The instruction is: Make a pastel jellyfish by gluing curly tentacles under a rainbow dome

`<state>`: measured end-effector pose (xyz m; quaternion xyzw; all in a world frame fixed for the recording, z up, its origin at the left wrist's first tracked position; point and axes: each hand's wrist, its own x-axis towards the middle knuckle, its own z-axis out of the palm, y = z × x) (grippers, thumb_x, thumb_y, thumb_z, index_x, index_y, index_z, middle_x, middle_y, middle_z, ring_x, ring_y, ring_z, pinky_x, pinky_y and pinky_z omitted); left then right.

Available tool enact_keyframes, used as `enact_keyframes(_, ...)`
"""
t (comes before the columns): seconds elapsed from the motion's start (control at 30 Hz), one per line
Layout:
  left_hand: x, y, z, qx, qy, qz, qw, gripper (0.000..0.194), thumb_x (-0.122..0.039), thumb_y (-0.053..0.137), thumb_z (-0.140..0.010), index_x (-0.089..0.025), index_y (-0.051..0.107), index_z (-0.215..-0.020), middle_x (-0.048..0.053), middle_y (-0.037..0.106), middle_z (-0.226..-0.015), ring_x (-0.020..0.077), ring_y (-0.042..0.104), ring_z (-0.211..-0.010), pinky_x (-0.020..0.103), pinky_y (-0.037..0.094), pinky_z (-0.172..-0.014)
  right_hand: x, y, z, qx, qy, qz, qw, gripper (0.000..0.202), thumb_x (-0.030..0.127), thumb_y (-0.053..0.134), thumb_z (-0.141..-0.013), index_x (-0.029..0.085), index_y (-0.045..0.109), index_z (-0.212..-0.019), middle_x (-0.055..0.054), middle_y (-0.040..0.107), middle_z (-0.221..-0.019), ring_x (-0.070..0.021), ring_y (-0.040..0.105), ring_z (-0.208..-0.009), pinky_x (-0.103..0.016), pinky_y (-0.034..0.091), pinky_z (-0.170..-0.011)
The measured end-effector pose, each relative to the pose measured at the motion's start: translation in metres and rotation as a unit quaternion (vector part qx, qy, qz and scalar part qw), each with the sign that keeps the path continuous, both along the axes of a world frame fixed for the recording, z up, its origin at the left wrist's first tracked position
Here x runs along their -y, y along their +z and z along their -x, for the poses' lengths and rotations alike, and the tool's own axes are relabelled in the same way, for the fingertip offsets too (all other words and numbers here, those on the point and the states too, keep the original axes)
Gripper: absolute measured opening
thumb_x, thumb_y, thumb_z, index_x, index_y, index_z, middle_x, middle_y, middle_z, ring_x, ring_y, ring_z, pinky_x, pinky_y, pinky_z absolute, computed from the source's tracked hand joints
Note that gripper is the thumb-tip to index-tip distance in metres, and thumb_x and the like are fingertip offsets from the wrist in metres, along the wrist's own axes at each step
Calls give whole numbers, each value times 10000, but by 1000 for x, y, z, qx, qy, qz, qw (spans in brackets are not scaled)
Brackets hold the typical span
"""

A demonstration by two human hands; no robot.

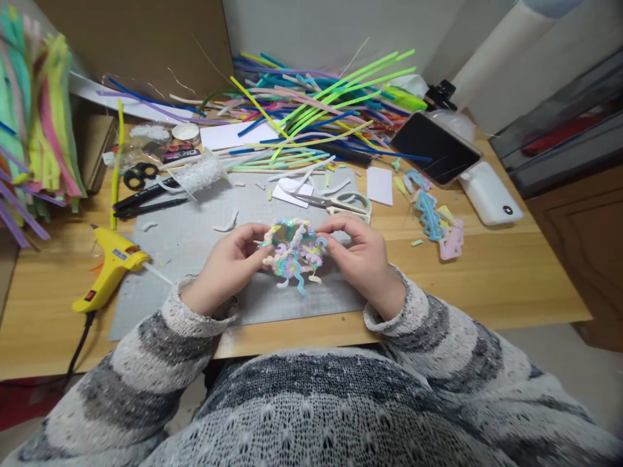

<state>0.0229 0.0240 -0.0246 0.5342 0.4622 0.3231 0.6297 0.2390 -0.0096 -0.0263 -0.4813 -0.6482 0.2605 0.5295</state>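
A small pastel craft piece of curled pipe cleaners (pixel 291 254) is held above the grey cutting mat (pixel 195 224), close in front of my body. Wavy blue, lilac and cream ends hang from its lower side. My left hand (pixel 238 256) grips its left edge between thumb and fingers. On the other side, my right hand (pixel 357 250) pinches the right edge, thumb and forefinger meeting near a blue curl. The fingertips behind the piece are partly hidden. Just beyond it lie scissors with pale handles (pixel 348 204).
A yellow glue gun (pixel 109 263) lies at left, its cord running off the edge. Loose pipe cleaners (pixel 316 97) heap at the back. A phone (pixel 435 149) leans at right by a white power bank (pixel 491 194). Finished-looking pastel pieces (pixel 431 217), black scissors (pixel 140 175) and pens lie around.
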Motion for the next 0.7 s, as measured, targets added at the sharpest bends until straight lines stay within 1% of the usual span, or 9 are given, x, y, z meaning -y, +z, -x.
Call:
enact_keyframes(0.13,2,-3,-2,4,12,-23,1000,322,-295,722,-757,-145,609,-1018,54,676,-954,110,647,-662,229,576,-564,7,2,4,13,-57,17,998,40,223,629,-867,212,666,-860,1,690,-828,-150,626,-827,-356,468,-805)
enact_keyframes(0.2,2,-4,-3,6,20,-26,999,311,-285,716,-758,-148,602,-1014,47,664,-955,110,643,-675,228,575,-563,9,2,6,2,-68,26,997,37,228,634,-865,213,667,-870,-2,693,-828,-152,635,-823,-357,475,-798)
enact_keyframes(0.37,1,-4,-2,10,42,-41,998,321,-276,730,-747,-164,591,-1014,36,647,-951,120,630,-719,243,573,-592,15,4,9,-13,-44,19,999,35,237,630,-869,217,658,-862,-8,694,-827,-163,642,-812,-380,487,-795)
enact_keyframes(0.5,2,-5,-2,21,51,-74,996,331,-282,739,-747,-180,586,-1022,50,651,-1004,144,630,-818,261,560,-670,17,7,9,16,-11,-36,999,55,186,620,-867,230,648,-884,-4,693,-824,-168,636,-817,-402,482,-805)
enact_keyframes(0.6,3,-4,-1,26,51,-82,995,332,-272,730,-763,-189,583,-1050,46,647,-1025,140,621,-833,268,542,-716,18,9,8,43,9,-89,995,113,144,617,-859,243,638,-909,6,706,-840,-168,640,-833,-407,471,-814)
enact_keyframes(0.7,4,-2,-2,33,56,-90,994,323,-253,731,-758,-196,591,-1043,32,650,-1004,136,621,-838,262,527,-740,18,10,8,60,26,-121,991,141,123,619,-851,242,626,-927,6,716,-850,-165,651,-825,-405,463,-805)
